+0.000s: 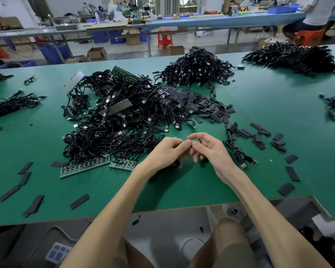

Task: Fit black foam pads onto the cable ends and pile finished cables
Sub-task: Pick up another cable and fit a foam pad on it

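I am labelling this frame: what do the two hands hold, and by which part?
The left hand and the right hand both pinch what is probably a cable end between their fingertips. The fingers hide exactly where.

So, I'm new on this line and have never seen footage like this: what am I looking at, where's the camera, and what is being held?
There is no machine here: a person works with two bare hands. The one picture comes from a camera worn on their head, looking forward and down, so the forearms enter from below. The left hand and right hand meet above the green table, fingertips pinching a small part between them; it is too hidden to identify. Behind them lies a big tangle of black cables, with green circuit board strips at its near edge. To its right is a heap of black foam pads, with more scattered around. A coiled cable lies just right of the right hand; another cable pile sits farther back.
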